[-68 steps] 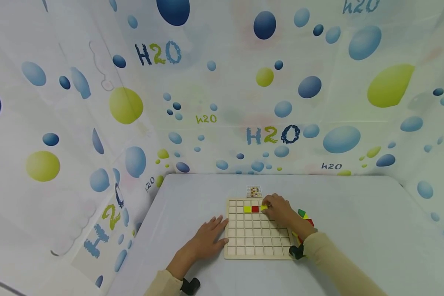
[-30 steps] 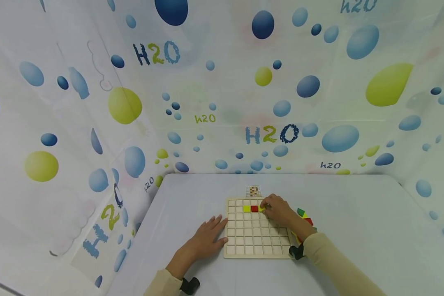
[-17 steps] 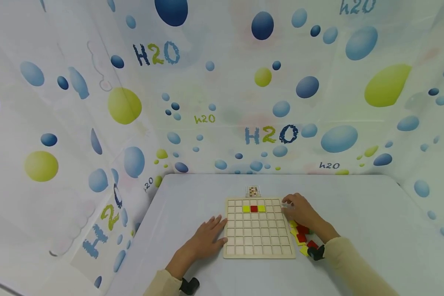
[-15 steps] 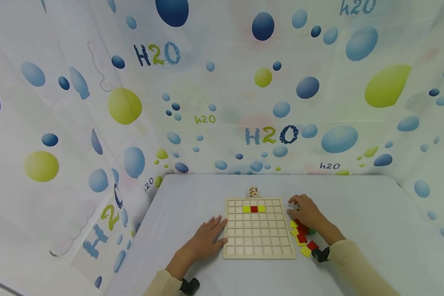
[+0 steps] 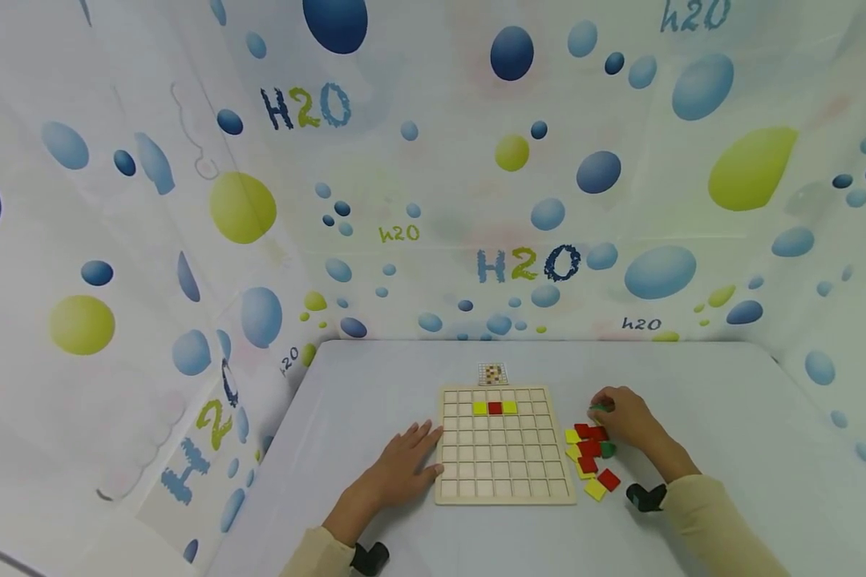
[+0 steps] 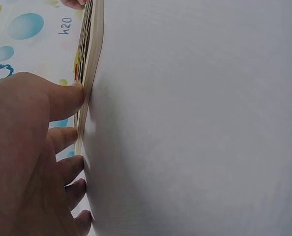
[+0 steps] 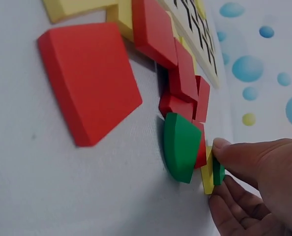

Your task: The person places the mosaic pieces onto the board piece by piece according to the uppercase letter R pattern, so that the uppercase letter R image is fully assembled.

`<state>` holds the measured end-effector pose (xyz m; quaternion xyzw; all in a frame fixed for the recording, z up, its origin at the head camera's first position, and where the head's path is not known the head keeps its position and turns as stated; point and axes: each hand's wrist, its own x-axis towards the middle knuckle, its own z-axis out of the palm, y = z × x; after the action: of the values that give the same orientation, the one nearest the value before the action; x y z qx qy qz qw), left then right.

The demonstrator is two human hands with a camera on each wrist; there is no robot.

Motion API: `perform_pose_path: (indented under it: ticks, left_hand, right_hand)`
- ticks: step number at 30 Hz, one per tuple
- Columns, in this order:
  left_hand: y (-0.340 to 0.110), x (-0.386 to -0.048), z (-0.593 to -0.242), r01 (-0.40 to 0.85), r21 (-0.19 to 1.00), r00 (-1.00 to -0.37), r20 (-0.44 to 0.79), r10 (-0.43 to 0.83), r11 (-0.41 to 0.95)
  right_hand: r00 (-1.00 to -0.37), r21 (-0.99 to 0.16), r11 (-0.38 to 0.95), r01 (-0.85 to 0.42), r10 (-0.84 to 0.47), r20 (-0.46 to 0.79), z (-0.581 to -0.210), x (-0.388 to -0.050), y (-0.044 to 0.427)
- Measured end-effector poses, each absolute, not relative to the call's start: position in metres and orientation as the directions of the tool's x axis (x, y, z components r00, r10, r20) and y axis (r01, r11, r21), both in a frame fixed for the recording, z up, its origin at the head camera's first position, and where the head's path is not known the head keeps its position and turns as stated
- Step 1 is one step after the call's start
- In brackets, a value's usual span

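Observation:
A wooden grid board lies on the table. A red tile sits in its second row from the back, between two yellow tiles. My left hand rests at the board's left side, fingers extended, with thumb and fingertips touching the edge. To the right of the board, my right hand pinches a green tile between thumb and fingers. A yellow tile shows right beside it. Next to the hand lies a loose pile of red tiles, yellow tiles and a green rounded tile.
A small card with a coloured grid pattern lies just behind the board. The white table extends to both sides and meets a patterned curtain at the back. Both wrists wear small black cameras.
My right hand has let go of a yellow tile in the board's second row. It has moved right, past the board, and now pinches a green tile. The left hand has stayed put.

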<state>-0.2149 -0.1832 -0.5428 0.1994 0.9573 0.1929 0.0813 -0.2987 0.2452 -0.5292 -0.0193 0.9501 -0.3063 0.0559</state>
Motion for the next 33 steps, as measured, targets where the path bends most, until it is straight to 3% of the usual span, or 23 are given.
perform_pose_path:
  ticks: [17, 33]
  left_hand:
    - [-0.182, -0.214, -0.539, 0.355, 0.416, -0.902, -0.083, 0.424, 0.837]
    - [-0.183, -0.214, -0.536, 0.363, 0.404, -0.9, -0.082, 0.428, 0.84]
  right_hand:
    - [-0.996, -0.599, 0.795, 0.095, 0.073, -0.06, -0.532, -0.31, 0.259]
    - [-0.997, -0.604, 0.797, -0.017, -0.062, -0.054, -0.544, -0.319, 0.26]
